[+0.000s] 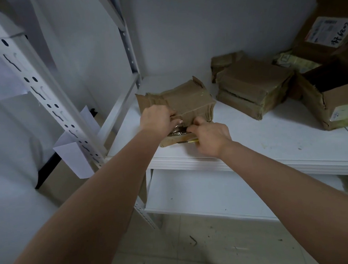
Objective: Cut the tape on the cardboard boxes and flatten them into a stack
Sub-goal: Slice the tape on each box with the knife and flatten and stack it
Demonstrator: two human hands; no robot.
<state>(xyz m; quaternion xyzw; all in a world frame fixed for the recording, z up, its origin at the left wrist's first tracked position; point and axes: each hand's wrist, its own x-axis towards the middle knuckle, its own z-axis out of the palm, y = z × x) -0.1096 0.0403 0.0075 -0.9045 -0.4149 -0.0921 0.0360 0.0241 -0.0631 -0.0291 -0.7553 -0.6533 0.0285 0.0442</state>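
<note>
1. Both bare forearms reach forward and converge, the wrists close together.
2. The left hand [155, 118] is knuckles up, its fingers curled down and gripping.
3. The right hand [210, 136] sits just beside it, fingers curled and thumb pinching inward towards the left hand.

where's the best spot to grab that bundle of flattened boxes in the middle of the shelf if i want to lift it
Probably by its two short ends, one hand on each, coming in from the front of the shelf. The taped bundle is a flat squarish block with open shelf in front of it and on its left. On its right the open box stands close, so slide it left first.
</note>
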